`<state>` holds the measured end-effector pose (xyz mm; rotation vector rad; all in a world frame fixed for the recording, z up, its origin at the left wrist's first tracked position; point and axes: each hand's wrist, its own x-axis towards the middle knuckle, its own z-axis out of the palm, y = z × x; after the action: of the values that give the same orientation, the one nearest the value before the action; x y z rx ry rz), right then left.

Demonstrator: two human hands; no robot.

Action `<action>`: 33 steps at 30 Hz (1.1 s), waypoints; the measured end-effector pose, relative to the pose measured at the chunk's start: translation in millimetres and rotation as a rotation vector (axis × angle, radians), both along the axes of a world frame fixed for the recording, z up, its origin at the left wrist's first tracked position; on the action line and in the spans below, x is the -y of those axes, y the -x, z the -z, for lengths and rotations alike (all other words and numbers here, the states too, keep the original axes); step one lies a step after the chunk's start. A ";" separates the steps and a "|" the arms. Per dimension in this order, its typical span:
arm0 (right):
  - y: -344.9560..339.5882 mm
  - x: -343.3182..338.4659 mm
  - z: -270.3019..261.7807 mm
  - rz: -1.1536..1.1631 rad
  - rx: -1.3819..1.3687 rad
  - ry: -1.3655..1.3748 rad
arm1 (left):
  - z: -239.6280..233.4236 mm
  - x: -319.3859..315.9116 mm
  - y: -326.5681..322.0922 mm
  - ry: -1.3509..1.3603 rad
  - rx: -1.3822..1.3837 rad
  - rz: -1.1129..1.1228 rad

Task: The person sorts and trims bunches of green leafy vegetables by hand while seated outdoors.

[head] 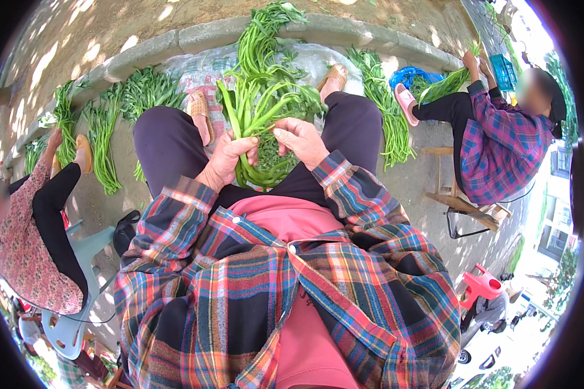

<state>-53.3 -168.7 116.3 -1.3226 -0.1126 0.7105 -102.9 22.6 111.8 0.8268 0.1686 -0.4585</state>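
My left hand is closed around a bunch of long-stemmed leafy greens, held upright between my knees. The thick stem ends hang curved below the fist, and the leaves fan out above it. Close on the right, my right hand pinches a thin green stem at the side of the bunch between thumb and forefinger. Loose leaves and trimmings lie beneath both hands. Beyond them, a long pile of greens rests on a pale plastic sheet between my sandalled feet.
More bundles of greens lie left and right along a concrete kerb. A person on a wooden chair handles greens at right, near a blue plastic bag. Another person sits left on a pale plastic chair.
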 end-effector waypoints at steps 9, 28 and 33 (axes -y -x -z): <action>-2.9 2.4 -1.7 0.018 0.038 0.008 | -7.2 1.5 1.2 -0.046 0.024 0.024; 8.6 7.6 -0.7 -0.029 0.280 0.283 | -1.7 -2.1 1.1 -0.097 0.032 0.060; 7.2 4.5 8.3 0.197 0.164 0.089 | -4.2 -1.0 1.3 -0.134 0.055 0.075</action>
<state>-60.4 -173.2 108.1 -1.4536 -0.0817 0.4438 -104.2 23.6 116.0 0.9789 0.1186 -0.4988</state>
